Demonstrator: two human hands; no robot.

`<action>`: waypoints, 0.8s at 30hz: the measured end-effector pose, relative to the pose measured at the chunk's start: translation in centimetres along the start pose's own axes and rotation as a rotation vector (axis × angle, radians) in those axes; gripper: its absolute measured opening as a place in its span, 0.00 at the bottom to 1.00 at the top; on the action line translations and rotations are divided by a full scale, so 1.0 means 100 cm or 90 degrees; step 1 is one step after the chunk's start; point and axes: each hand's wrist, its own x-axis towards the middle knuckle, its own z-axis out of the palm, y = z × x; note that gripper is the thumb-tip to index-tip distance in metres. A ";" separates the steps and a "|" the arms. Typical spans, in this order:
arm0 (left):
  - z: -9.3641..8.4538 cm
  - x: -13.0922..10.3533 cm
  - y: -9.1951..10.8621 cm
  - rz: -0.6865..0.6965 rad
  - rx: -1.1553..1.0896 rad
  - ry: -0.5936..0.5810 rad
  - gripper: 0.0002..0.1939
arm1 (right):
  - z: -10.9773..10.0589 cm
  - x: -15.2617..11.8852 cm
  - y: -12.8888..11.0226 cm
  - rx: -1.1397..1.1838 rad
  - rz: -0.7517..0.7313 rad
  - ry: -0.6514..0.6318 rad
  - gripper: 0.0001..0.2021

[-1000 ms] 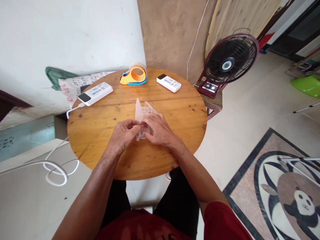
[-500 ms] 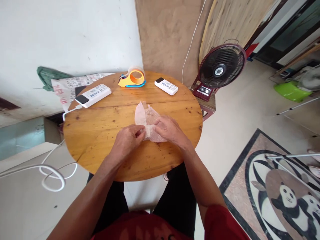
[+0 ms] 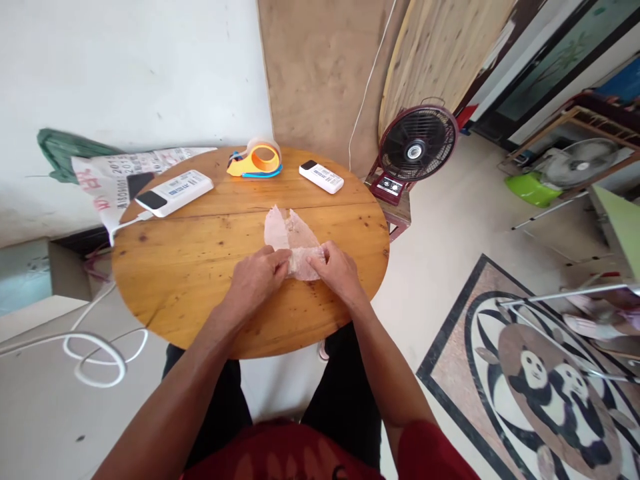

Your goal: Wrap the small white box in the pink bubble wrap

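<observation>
A crumpled, translucent pale pink sheet [image 3: 301, 235], which looks like bubble wrap, lies near the middle of the round wooden table [image 3: 195, 267]. Its front edge is folded over into a band. My left hand [image 3: 257, 275] pinches the left end of that band between thumb and fingers. At the other end my right hand [image 3: 340, 268] grips the fold, thumb on top and fingers curled behind. The sheet's far part stands out loose beyond both hands, with a ragged top edge. Anything under the fold is hidden.
Along the table's back lie a white power bank [image 3: 175, 193] with a cable, an orange tape dispenser [image 3: 255, 160] and a second white power bank [image 3: 321, 177]. A dark red fan [image 3: 415, 152] stands on a stool to the right. White cable [image 3: 100, 360] loops at left.
My right hand has shifted to the right end of the fold and taken hold there, so the band shows between my hands. The view has turned slightly right.
</observation>
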 end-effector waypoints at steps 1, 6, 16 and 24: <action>0.000 0.000 0.000 0.009 0.014 -0.005 0.18 | 0.003 0.001 0.000 -0.004 -0.002 0.005 0.08; -0.002 -0.001 -0.002 0.073 0.082 -0.042 0.22 | 0.015 0.006 0.004 0.037 -0.010 0.058 0.01; -0.017 0.007 0.005 0.101 0.136 -0.110 0.21 | 0.024 0.013 -0.013 0.495 -0.025 0.026 0.11; -0.011 0.009 0.002 0.047 0.032 -0.095 0.19 | 0.027 0.020 -0.033 0.535 -0.013 -0.023 0.15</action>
